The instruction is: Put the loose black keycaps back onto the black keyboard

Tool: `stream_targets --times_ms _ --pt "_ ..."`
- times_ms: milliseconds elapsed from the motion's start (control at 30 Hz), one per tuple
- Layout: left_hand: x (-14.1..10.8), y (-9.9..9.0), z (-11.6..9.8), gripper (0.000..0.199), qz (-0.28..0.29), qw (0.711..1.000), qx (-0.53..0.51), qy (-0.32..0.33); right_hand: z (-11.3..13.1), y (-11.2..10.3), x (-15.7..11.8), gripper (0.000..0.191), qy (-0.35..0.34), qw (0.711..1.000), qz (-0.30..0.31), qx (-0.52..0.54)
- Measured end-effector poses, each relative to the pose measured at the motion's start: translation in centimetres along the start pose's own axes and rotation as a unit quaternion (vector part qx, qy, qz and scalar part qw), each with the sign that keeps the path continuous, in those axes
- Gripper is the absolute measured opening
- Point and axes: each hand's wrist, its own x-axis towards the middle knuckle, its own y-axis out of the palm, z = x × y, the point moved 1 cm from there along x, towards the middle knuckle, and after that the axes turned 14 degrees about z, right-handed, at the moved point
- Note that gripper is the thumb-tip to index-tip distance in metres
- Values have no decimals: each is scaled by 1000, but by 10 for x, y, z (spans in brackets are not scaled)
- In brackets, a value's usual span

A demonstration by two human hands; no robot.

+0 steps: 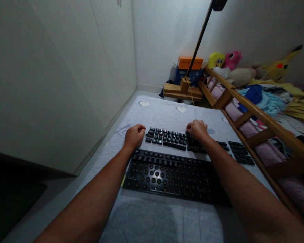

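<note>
Right fingers apparently touch black keycaps beneath.

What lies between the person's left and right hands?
In the head view, rows of loose black keycaps on the heart-patterned cloth lie between the left hand and right hand.

Looks like a home bedroom. Has a wooden-railed bed heaped with plush toys and rumpled cloth, plus tall pale cupboard doors.

readable text: none | keycaps: legends too small | blue box: print illegible
</note>
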Motion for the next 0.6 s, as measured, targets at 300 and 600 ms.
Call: stream_targets --times_ms 300,600 --pt "0 0 -1 27 -3 1000 4 -1 -5 -1 -3 17 -21 1000 8 0" --pt "-1 -1 -1 28 -4 1000 5 4 -5 -2 -1 12 -32 999 25 -2"
